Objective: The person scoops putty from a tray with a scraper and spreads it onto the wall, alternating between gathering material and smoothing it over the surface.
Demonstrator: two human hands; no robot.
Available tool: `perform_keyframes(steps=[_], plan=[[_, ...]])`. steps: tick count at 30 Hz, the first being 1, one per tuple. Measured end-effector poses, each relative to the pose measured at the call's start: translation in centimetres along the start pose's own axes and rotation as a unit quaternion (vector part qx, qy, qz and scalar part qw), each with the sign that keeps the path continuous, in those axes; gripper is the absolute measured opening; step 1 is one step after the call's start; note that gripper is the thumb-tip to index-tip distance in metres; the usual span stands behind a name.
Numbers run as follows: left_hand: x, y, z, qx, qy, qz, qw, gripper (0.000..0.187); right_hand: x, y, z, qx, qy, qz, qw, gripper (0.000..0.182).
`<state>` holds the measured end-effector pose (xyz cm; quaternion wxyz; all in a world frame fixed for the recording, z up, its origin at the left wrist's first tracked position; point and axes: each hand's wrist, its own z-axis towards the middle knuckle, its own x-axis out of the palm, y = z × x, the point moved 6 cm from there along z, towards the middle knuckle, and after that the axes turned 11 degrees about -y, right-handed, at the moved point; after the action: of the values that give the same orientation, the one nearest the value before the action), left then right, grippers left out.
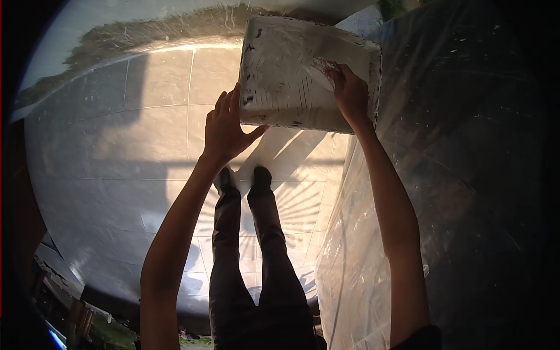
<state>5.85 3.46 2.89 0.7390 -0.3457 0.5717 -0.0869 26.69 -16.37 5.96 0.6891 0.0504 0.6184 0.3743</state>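
Head cam looking straight down here, so I'll go left to right. The pale tiled floor (pixel 116 134) is lit up by low sun, with long shadows across it. The left hand (pixel 226 129) is open, fingers spread, with the palm flat against the left edge of the white, paint-smeared rectangular tray (pixel 291 70), so it's steadying the tray, not really gripping it. The tray is held up in front of the person, above their dark-trousered legs (pixel 256 256). The right hand (pixel 349 93) rests on top of the tray near its right side, fingers curled on a small crumpled rag or pad (pixel 326 65); I can't tell exactly what it is.

What worries me: the left hand is only pressing, so a hard push from the right could tilt or slide the tray off. The clear plastic sheeting (pixel 373 245) on the right sits close to the feet, an easy thing to snag or slip on.
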Motion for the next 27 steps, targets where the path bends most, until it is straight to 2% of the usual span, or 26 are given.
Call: perform_keyframes(steps=[6, 8, 11, 20, 27], plan=[[2.2, 0.7, -1.0, -0.012, -0.033, 0.044, 0.998, 0.116, 1.0, 1.2, 0.1, -0.04, -0.013, -0.037, 0.998, 0.014], [2.4, 1.0, -0.9, -0.022, -0.032, 0.035, 0.999, 0.116, 1.3, 2.0, 0.0, -0.11, -0.033, -0.052, 0.992, 0.012], [2.9, 1.2, -1.0, -0.023, -0.048, 0.036, 0.998, 0.114, 2.0, 2.8, -1.4, -0.154, -0.031, -0.1, 0.983, 0.012], [2.8, 0.9, -1.3, -0.009, -0.078, 0.058, 0.995, 0.115, 0.8, 2.3, -6.2, -0.181, -0.06, -0.011, 0.982, 0.018], [2.9, 1.0, -1.3, -0.007, -0.098, 0.036, 0.994, 0.114, 0.2, 3.4, -9.5, -0.217, -0.034, 0.01, 0.976, 0.018]])
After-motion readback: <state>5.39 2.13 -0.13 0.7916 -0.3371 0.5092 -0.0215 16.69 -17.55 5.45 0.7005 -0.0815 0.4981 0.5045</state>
